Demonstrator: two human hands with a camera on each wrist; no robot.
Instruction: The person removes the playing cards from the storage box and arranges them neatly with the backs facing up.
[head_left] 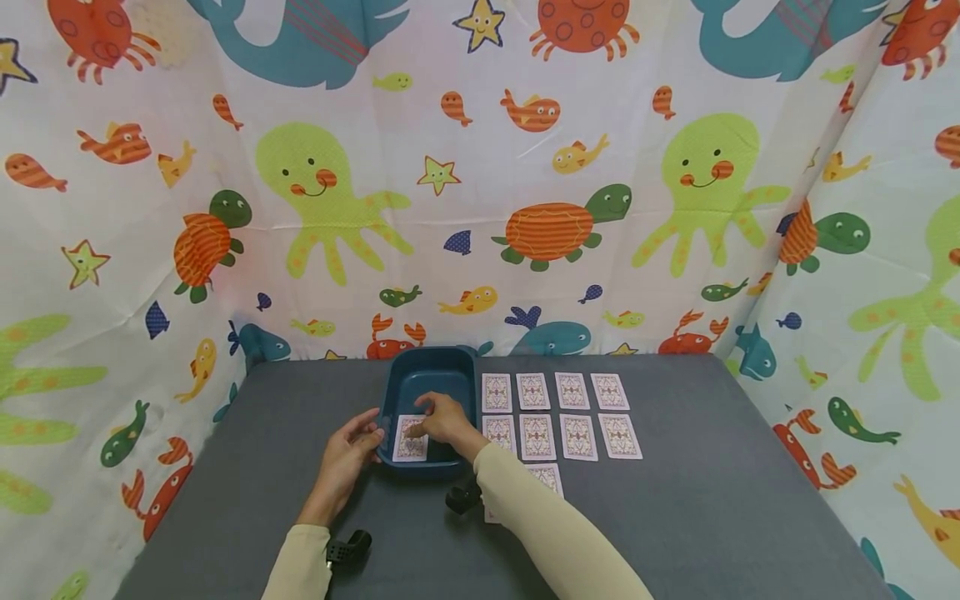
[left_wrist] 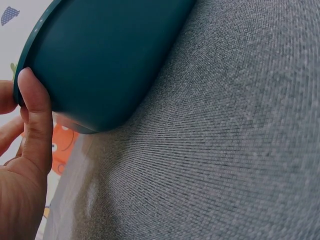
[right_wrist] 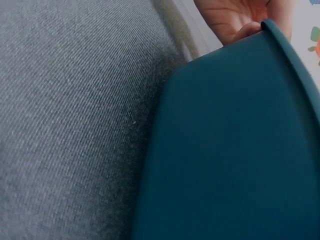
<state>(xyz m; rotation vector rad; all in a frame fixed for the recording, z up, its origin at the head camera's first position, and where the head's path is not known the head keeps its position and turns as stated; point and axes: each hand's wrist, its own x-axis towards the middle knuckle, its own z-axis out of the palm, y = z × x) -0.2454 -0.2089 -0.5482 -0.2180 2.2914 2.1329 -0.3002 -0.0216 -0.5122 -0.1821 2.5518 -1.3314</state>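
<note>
My left hand grips the left rim of a dark teal plastic tub. In the left wrist view the thumb presses the outside of the wall below the rim, with fingers over the other side. My right hand reaches into the tub over a patterned playing card, one fingertip overlapping its upper half. I cannot tell whether the fingers pinch the card. In the right wrist view the tub's side fills the right, and a hand holds the rim at the top.
To the right of the tub, several playing cards lie face down in rows on the grey table. The right forearm partly covers the nearest row. A curtain printed with sea animals surrounds the table at the back and sides.
</note>
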